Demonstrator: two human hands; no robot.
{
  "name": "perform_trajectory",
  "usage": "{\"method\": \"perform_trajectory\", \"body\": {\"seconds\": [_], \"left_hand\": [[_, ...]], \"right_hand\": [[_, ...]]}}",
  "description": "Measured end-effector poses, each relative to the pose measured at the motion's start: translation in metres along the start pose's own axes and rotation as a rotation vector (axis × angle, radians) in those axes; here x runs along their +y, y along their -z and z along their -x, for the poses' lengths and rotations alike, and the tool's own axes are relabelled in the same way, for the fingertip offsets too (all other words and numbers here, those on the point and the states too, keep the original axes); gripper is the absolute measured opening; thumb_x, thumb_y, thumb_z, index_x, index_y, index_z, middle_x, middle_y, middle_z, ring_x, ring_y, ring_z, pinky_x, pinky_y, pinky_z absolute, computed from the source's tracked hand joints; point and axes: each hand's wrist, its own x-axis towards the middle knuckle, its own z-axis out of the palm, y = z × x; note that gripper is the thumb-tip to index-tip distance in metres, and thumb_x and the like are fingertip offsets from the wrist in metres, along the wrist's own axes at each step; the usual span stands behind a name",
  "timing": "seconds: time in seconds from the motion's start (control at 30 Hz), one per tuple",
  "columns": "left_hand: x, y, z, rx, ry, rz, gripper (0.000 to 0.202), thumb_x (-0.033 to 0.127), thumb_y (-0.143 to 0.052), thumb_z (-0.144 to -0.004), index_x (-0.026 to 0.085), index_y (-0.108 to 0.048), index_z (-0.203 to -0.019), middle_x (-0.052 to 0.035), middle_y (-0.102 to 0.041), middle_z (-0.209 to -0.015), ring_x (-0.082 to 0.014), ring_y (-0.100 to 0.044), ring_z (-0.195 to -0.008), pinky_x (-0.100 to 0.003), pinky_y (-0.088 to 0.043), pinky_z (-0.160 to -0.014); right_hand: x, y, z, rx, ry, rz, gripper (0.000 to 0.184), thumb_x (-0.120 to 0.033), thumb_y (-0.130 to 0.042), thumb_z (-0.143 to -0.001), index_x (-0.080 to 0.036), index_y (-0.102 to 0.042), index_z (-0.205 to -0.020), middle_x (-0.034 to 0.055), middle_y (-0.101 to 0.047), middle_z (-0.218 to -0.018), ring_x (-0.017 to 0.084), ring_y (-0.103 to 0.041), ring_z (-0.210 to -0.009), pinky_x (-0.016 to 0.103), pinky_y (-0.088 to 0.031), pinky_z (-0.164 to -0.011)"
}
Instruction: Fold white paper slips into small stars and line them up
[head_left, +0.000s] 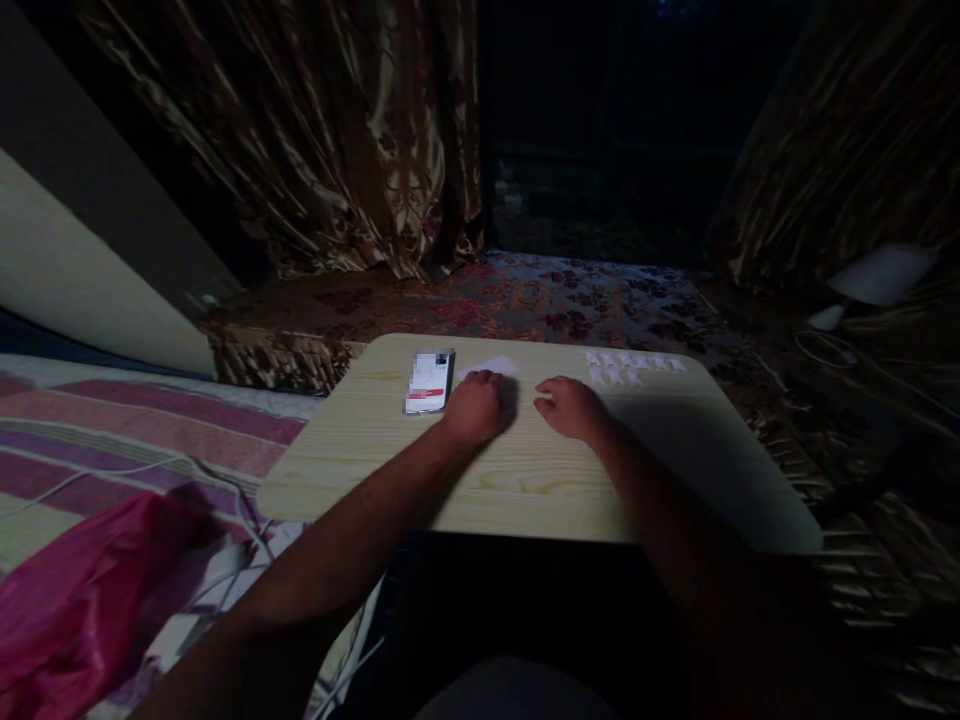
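Observation:
Over the pale wooden table (555, 480), my left hand (480, 405) is curled closed beside a white sheet of paper (496, 364), overlapping its near edge. Whatever its fingers may hold is hidden. My right hand (574, 408) pinches a small white piece (544, 396), too small and dim to identify. Farther right lie two rows of small white pieces (634, 378), some shaped like bows or stars. Left of my left hand rests a phone (427, 385) with a lit, partly blurred screen.
A bed with a striped cover (247, 420) adjoins the table's left side, bearing a pink bag (97, 590) and white cables (232, 480). Behind the table is a ledge with patterned cloth (555, 300) under brown curtains (375, 130). A white lamp (881, 275) stands at the right.

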Motion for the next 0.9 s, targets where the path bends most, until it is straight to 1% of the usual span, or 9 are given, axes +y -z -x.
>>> {"method": "perform_trajectory", "body": {"seconds": [0.13,0.2,0.33,0.4,0.47,0.53,0.6,0.73,0.9], "left_hand": [[-0.01,-0.016,-0.04,0.014,0.091,-0.049,0.038,0.02,-0.056,-0.076,0.004,-0.065,-0.11,-0.0248,-0.065,-0.109,-0.0353,-0.058,-0.107,-0.043,-0.048,-0.087],[-0.013,-0.024,-0.048,-0.06,0.135,-0.052,0.036,0.024,-0.059,-0.075,0.006,-0.066,-0.105,-0.0233,-0.067,-0.103,-0.0357,-0.06,-0.101,-0.043,-0.049,-0.083],[-0.018,-0.035,-0.05,-0.076,0.097,-0.062,0.03,0.025,-0.052,-0.081,0.013,-0.069,-0.102,-0.0167,-0.068,-0.103,-0.0291,-0.059,-0.102,-0.041,-0.046,-0.092],[-0.021,-0.037,-0.05,-0.018,0.101,-0.049,0.034,0.026,-0.048,-0.085,0.014,-0.067,-0.11,-0.0152,-0.067,-0.108,-0.0277,-0.058,-0.104,-0.039,-0.045,-0.093],[-0.023,-0.038,-0.051,0.011,0.118,-0.051,0.038,0.031,-0.047,-0.087,0.015,-0.065,-0.117,-0.0155,-0.066,-0.112,-0.0286,-0.057,-0.107,-0.04,-0.044,-0.094],[-0.025,-0.038,-0.052,-0.022,0.18,-0.079,0.044,0.042,-0.046,-0.088,0.013,-0.065,-0.115,-0.0174,-0.066,-0.106,-0.0308,-0.057,-0.104,-0.042,-0.045,-0.091],[-0.026,-0.038,-0.052,-0.045,0.209,-0.094,0.052,0.051,-0.045,-0.087,0.014,-0.064,-0.118,-0.0179,-0.064,-0.107,-0.0321,-0.057,-0.104,-0.044,-0.045,-0.09],[-0.026,-0.038,-0.053,-0.096,0.222,-0.125,0.057,0.056,-0.043,-0.086,0.014,-0.066,-0.116,-0.0187,-0.063,-0.107,-0.0335,-0.056,-0.105,-0.043,-0.046,-0.086],[-0.023,-0.038,-0.056,-0.114,0.208,-0.167,0.057,0.056,-0.038,-0.087,0.017,-0.069,-0.115,-0.0172,-0.064,-0.105,-0.0344,-0.056,-0.103,-0.044,-0.046,-0.083]], "right_hand": [[0.011,-0.012,-0.029,0.024,-0.027,-0.027,0.028,-0.03,-0.057,-0.088,-0.019,-0.072,-0.108,0.0064,-0.072,-0.11,0.019,-0.065,-0.103,0.026,-0.044,-0.092],[0.016,-0.019,-0.033,0.036,-0.051,-0.053,0.025,-0.029,-0.058,-0.087,-0.019,-0.072,-0.105,0.0063,-0.073,-0.107,0.018,-0.065,-0.101,0.025,-0.045,-0.09],[0.026,-0.033,-0.031,0.119,-0.037,-0.142,0.023,-0.026,-0.057,-0.087,-0.018,-0.072,-0.103,0.0067,-0.071,-0.103,0.017,-0.064,-0.09,0.026,-0.046,-0.083],[0.03,-0.037,-0.031,0.149,-0.012,-0.181,0.022,-0.026,-0.058,-0.086,-0.018,-0.073,-0.1,0.0067,-0.071,-0.1,0.017,-0.064,-0.087,0.026,-0.046,-0.081],[0.033,-0.04,-0.033,0.161,0.0,-0.212,0.02,-0.024,-0.057,-0.087,-0.018,-0.073,-0.098,0.0059,-0.071,-0.096,0.017,-0.063,-0.086,0.026,-0.046,-0.081],[0.036,-0.042,-0.035,0.163,0.006,-0.232,0.019,-0.023,-0.056,-0.087,-0.018,-0.072,-0.095,0.0052,-0.071,-0.094,0.016,-0.062,-0.085,0.025,-0.046,-0.08],[0.037,-0.042,-0.037,0.17,-0.003,-0.232,0.017,-0.024,-0.057,-0.087,-0.018,-0.072,-0.093,0.0053,-0.071,-0.093,0.016,-0.062,-0.085,0.026,-0.045,-0.079],[0.036,-0.042,-0.038,0.168,-0.031,-0.225,0.017,-0.023,-0.058,-0.086,-0.018,-0.072,-0.095,0.0047,-0.07,-0.094,0.016,-0.062,-0.086,0.025,-0.046,-0.079],[0.037,-0.038,-0.036,0.152,-0.017,-0.222,0.017,-0.022,-0.058,-0.085,-0.018,-0.072,-0.095,0.0046,-0.071,-0.097,0.016,-0.064,-0.091,0.025,-0.046,-0.086]]}}
